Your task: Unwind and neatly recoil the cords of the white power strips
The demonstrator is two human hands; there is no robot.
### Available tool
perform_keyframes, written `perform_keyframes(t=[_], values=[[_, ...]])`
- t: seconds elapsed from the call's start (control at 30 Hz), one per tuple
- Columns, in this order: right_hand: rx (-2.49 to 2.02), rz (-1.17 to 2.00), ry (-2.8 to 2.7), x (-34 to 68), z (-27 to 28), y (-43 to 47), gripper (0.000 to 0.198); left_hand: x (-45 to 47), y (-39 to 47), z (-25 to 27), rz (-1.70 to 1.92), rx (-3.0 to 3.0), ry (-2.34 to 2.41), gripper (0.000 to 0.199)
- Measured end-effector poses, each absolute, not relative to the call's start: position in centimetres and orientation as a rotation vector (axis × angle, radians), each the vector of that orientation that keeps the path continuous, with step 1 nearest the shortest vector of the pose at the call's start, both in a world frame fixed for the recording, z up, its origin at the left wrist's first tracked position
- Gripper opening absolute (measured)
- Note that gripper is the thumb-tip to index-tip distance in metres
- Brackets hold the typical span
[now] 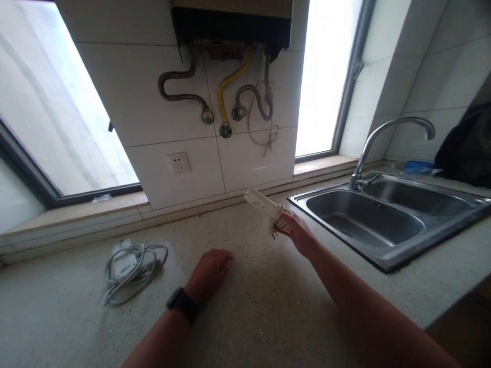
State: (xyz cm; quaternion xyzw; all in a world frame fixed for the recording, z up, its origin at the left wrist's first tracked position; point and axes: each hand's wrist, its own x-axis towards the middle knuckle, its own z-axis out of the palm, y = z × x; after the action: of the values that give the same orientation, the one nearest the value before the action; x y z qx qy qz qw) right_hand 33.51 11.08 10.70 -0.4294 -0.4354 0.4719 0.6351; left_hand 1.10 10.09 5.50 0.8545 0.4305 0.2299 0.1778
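Note:
My right hand (297, 232) is closed around a bundle of thin white sticks with pale tips, which look like cotton swabs (282, 219). Just beyond the bundle, a clear plastic tube-like container (261, 198) lies tilted over the counter, near the wall. Whether the swabs are partly inside its near end, I cannot tell. My left hand (210, 270), with a dark watch (183, 302) on the wrist, rests on the speckled counter (238, 317). Its fingers are loosely bent and hold nothing that shows.
A coiled white power cord with a power strip (126, 266) lies at the left. A steel double sink (364, 217) with a curved faucet (368, 148) is set in at the right. A wall socket (179, 162) and a water heater with hoses (230, 25) are on the tiled wall.

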Motion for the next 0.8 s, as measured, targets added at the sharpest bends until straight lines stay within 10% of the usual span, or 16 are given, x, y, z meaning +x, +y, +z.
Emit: perform_keyframes(t=[0.37,0.8], values=[[-0.799,1.753,-0.923,22.5,7.4,7.8,0.060,2.6,9.2,5.7,1.010,1.371,0.868,0.076],[-0.796,2.205,-0.856,24.9,7.1,9.4,0.068,2.4,9.7,5.3,0.912,1.370,0.689,0.055]])
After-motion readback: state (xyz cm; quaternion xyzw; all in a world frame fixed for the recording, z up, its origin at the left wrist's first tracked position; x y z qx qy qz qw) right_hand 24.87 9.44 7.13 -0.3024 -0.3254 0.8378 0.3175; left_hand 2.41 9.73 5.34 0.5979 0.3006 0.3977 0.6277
